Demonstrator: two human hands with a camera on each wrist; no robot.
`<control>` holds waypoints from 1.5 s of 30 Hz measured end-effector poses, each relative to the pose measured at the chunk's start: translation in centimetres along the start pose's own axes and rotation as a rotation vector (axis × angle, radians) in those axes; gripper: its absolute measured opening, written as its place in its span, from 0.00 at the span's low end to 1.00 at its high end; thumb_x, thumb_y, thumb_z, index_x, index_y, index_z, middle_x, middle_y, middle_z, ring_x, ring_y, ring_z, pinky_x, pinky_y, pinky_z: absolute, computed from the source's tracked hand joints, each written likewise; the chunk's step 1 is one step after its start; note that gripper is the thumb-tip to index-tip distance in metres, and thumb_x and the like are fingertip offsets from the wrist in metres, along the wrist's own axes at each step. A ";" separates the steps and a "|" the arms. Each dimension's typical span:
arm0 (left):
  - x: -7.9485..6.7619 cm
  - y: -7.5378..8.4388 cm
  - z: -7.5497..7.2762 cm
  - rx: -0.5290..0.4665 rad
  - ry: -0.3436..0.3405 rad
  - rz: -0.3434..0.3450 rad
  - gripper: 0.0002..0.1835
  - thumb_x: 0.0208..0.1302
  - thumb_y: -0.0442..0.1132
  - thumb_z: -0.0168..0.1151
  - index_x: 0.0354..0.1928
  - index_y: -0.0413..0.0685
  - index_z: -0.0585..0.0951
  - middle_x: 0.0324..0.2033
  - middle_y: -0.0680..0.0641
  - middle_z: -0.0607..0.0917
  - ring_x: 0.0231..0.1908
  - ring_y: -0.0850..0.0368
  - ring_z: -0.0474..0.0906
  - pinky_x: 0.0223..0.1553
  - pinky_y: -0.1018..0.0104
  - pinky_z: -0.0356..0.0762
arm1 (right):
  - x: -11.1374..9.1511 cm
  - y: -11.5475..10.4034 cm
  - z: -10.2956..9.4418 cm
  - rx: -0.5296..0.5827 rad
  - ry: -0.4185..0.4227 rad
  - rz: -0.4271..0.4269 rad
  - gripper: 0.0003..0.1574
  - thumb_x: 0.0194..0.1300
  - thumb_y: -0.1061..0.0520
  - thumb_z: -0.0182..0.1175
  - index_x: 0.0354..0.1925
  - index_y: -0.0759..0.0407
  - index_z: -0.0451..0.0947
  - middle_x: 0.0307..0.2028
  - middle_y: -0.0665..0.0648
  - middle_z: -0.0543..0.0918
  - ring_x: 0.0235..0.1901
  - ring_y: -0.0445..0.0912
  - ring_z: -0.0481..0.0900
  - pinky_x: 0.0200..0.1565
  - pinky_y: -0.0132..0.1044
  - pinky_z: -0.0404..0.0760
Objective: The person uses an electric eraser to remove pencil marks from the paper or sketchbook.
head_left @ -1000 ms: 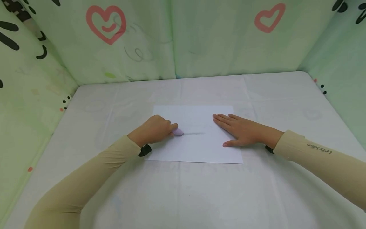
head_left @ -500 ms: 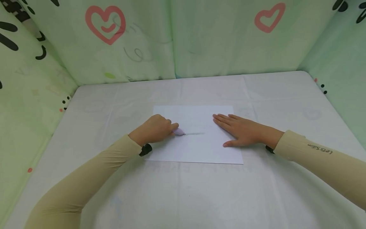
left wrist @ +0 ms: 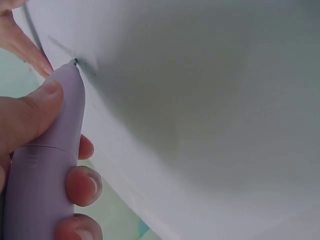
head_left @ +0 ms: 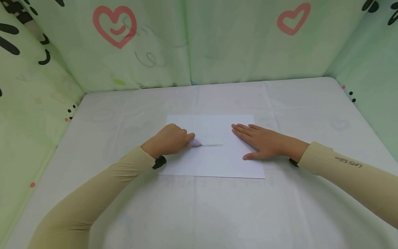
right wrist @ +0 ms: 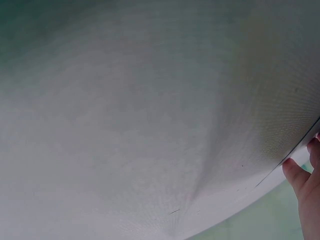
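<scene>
My left hand (head_left: 172,140) grips a thick lilac pen-shaped tool (left wrist: 55,125); the left wrist view shows the thumb on one side and curled fingers on the other. Its small narrow tip (left wrist: 74,61) meets the white paper (head_left: 217,166), at the left end of a faint grey line (head_left: 212,145). I cannot tell the tool's exact kind. On the paper's right part my right hand (head_left: 264,140) lies flat, fingers straight and thumb spread. The right wrist view catches only part of this hand (right wrist: 305,187), at the paper's edge.
The paper lies on a table with a white cloth (head_left: 192,214). Pale green curtains (head_left: 230,45) printed with hearts and black shapes hang behind the table and on both sides. A dark wrist device (head_left: 159,162) sits under the left sleeve cuff.
My left hand has shifted very slightly to the right along the faint line, with the lilac tool in its grip. The right hand has stayed in place.
</scene>
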State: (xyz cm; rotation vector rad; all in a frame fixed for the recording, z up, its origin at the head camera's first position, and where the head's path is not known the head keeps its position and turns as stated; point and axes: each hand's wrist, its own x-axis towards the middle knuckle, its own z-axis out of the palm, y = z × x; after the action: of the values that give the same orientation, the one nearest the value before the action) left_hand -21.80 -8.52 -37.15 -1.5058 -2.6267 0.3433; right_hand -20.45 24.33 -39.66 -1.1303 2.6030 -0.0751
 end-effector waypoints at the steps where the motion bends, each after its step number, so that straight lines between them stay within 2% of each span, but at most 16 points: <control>1: 0.0 0.0 0.0 0.000 -0.004 0.000 0.10 0.62 0.44 0.60 0.30 0.48 0.73 0.14 0.49 0.75 0.12 0.58 0.64 0.17 0.69 0.52 | 0.0 0.0 0.0 0.000 0.000 -0.001 0.59 0.61 0.28 0.50 0.73 0.60 0.41 0.75 0.57 0.43 0.74 0.53 0.44 0.70 0.53 0.48; 5: 0.1 0.2 -0.1 -0.008 -0.008 0.020 0.10 0.63 0.44 0.59 0.31 0.47 0.73 0.15 0.49 0.76 0.13 0.59 0.63 0.17 0.69 0.51 | 0.0 0.0 0.0 -0.001 -0.006 0.003 0.59 0.61 0.29 0.50 0.73 0.60 0.40 0.75 0.57 0.43 0.74 0.53 0.44 0.70 0.53 0.48; 11: 0.4 0.3 -0.2 -0.007 -0.020 0.005 0.09 0.64 0.45 0.58 0.32 0.48 0.74 0.15 0.49 0.76 0.13 0.59 0.62 0.17 0.69 0.51 | 0.0 0.0 0.0 0.004 -0.013 0.007 0.59 0.61 0.28 0.50 0.73 0.60 0.40 0.75 0.57 0.43 0.74 0.53 0.43 0.70 0.53 0.47; 20: 0.6 0.4 -0.1 0.002 0.000 0.018 0.09 0.64 0.45 0.59 0.31 0.48 0.74 0.15 0.50 0.76 0.13 0.60 0.62 0.17 0.70 0.50 | 0.1 0.0 0.0 -0.003 -0.016 0.004 0.59 0.61 0.28 0.49 0.73 0.60 0.40 0.75 0.57 0.42 0.74 0.53 0.43 0.70 0.53 0.48; 39: 1.1 0.6 0.0 -0.015 -0.005 -0.025 0.10 0.63 0.45 0.59 0.30 0.48 0.74 0.13 0.49 0.75 0.13 0.61 0.56 0.17 0.70 0.47 | 0.1 0.1 0.0 0.003 -0.012 0.003 0.59 0.61 0.28 0.49 0.73 0.60 0.40 0.75 0.57 0.43 0.74 0.53 0.43 0.70 0.53 0.48; 45: 1.2 0.5 -0.1 -0.009 0.001 -0.008 0.10 0.63 0.45 0.60 0.30 0.48 0.74 0.13 0.49 0.75 0.13 0.61 0.56 0.17 0.70 0.47 | 0.2 0.2 0.1 -0.002 -0.011 0.002 0.59 0.61 0.27 0.49 0.73 0.60 0.40 0.75 0.57 0.43 0.74 0.53 0.44 0.70 0.53 0.48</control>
State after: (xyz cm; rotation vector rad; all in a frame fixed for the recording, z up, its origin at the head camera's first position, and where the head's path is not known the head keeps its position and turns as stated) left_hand -21.96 -7.25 -37.23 -1.4976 -2.6370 0.3302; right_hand -20.66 24.34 -39.82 -1.1258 2.5946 -0.0660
